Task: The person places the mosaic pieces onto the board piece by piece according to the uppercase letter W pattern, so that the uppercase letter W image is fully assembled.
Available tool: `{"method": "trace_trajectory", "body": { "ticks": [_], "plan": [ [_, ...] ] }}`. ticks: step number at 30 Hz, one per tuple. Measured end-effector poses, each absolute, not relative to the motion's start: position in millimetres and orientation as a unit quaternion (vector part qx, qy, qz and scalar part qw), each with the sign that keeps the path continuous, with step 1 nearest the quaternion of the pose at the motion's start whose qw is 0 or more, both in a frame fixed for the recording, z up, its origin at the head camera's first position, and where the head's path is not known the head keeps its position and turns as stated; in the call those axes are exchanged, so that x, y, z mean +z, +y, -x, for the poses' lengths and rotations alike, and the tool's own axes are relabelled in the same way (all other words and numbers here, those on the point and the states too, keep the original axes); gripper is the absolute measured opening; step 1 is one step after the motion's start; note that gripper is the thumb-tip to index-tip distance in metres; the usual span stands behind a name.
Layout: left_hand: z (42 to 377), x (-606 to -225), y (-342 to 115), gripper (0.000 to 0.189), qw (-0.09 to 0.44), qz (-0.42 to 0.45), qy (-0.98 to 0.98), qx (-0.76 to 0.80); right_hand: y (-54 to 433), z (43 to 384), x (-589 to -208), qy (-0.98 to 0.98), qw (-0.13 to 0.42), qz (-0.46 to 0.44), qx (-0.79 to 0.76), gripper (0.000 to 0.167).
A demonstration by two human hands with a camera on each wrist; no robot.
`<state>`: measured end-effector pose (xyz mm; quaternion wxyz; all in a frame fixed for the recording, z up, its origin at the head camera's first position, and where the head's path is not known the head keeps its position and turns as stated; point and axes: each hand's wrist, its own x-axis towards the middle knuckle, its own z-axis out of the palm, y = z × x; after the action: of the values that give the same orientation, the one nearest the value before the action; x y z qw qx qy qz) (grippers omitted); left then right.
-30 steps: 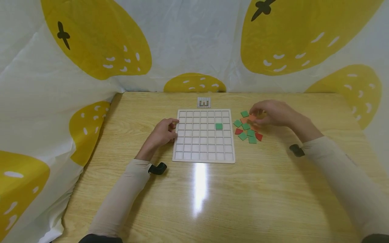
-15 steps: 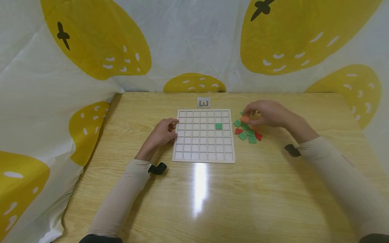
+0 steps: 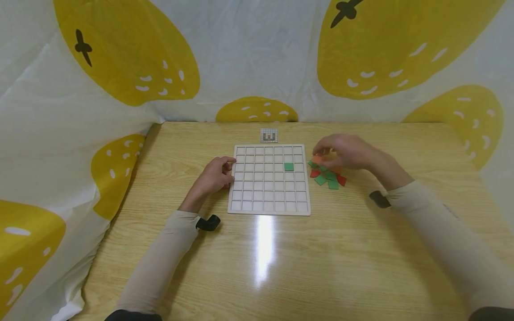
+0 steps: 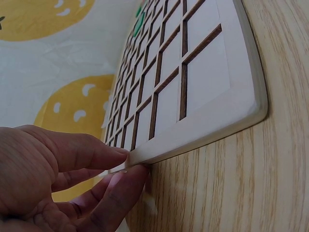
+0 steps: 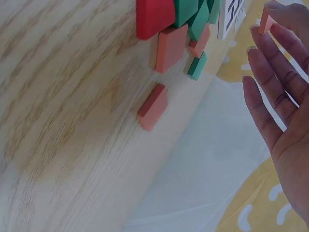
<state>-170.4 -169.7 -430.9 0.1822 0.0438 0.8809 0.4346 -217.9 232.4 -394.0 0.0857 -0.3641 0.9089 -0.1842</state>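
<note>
Some tiles [image 3: 337,170] hide partly beneath the right hand [image 3: 348,151] pinching an orange tile [image 3: 317,159]; the left hand [image 3: 214,174] pinches the board [image 3: 268,179].

A square, pale grid board [image 3: 258,196] lies flat between the left hand [image 3: 214,175] and the right hand [image 3: 348,151], one side touching the left fingertips. A green square tile [image 3: 289,166] sits in a cell nearer the right hand, which pinches an orange tile [image 5: 264,21] by loose green tiles [image 3: 333,184], orange tiles [image 5: 172,48] and red quarter-round tiles [image 3: 341,180].
</note>
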Motion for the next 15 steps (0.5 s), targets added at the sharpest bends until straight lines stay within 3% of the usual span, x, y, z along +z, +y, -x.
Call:
{"method": "trace_trajectory", "body": {
  "ticks": [15],
  "plan": [
    [171.1,-430.3,-169.7,0.058,0.186,-0.045,0.882,0.432,214.5,218.4,-400.0,0.903,0.084,0.379,-0.182,0.016]
  ]
}}
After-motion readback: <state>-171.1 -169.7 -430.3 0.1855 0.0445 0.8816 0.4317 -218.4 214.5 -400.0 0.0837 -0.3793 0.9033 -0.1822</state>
